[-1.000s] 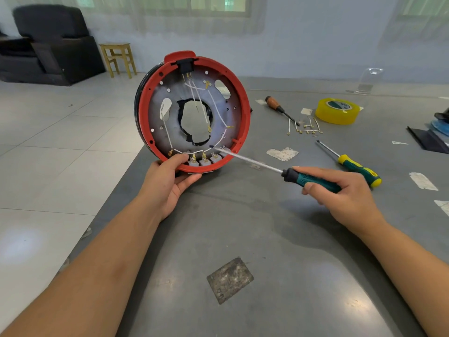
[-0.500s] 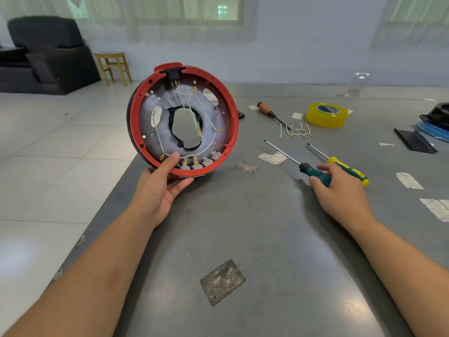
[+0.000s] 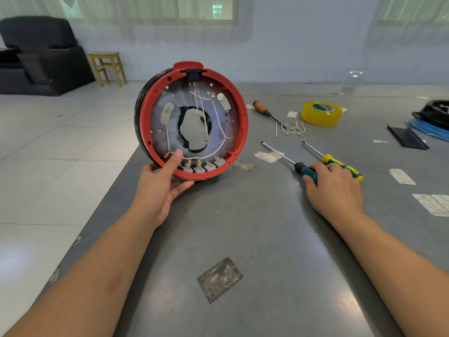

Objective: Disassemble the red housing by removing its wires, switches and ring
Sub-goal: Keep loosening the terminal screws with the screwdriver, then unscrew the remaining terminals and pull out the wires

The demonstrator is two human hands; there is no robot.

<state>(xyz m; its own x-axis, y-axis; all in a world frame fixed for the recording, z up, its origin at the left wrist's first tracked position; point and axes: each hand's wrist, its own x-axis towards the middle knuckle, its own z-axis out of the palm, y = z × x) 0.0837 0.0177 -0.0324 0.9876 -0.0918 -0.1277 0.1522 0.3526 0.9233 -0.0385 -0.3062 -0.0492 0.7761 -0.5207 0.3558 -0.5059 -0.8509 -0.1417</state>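
The round red housing [image 3: 243,122] stands on edge at the grey table's left side, open face toward me. White wires [image 3: 167,132] with gold terminals cross its grey inner plate, and several grey switches [image 3: 199,167] line the bottom rim. A black ring [image 3: 139,110] shows behind the red rim. My left hand [image 3: 158,188] grips the lower rim, thumb inside. My right hand [image 3: 335,190] lies on the table to the right, fingers curled over the handle of the green screwdriver [image 3: 279,153], whose shaft rests flat.
A yellow-handled screwdriver [image 3: 340,164] lies just beyond my right hand. Farther back are a wooden-handled screwdriver [image 3: 261,108], loose removed wires [image 3: 291,130] and a yellow tape roll [image 3: 320,113]. Black and blue parts [image 3: 435,113] sit far right. The table's left edge runs below the housing.
My right hand drew the green screwdriver away from the housing's switches and lowered it onto the table. My left hand kept hold of the housing, which now stands a little more upright.
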